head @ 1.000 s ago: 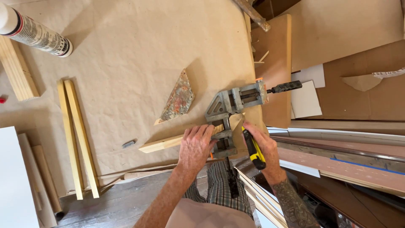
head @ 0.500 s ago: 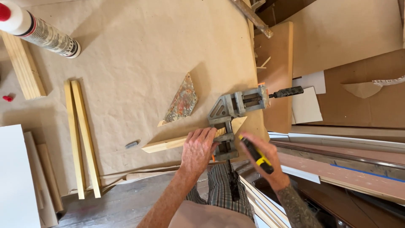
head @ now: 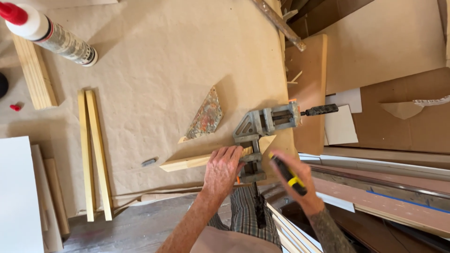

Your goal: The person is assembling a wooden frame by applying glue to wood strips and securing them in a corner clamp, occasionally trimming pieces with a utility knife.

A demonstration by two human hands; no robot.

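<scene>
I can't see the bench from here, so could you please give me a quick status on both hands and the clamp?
Left hand pressing the wood strip at the corner clamp. Right hand gripping a yellow-and-black tool. Nothing blocking the clamp.

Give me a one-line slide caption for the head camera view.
Left hand presses a wood strip into a metal corner clamp while the right hand holds a yellow-and-black tool beside it.

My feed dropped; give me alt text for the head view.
Left hand presses a wood strip at a grey corner clamp on a paper-covered bench; right hand holds a yellow-and-black tool. A glue bottle and two loose strips lie left.
</scene>
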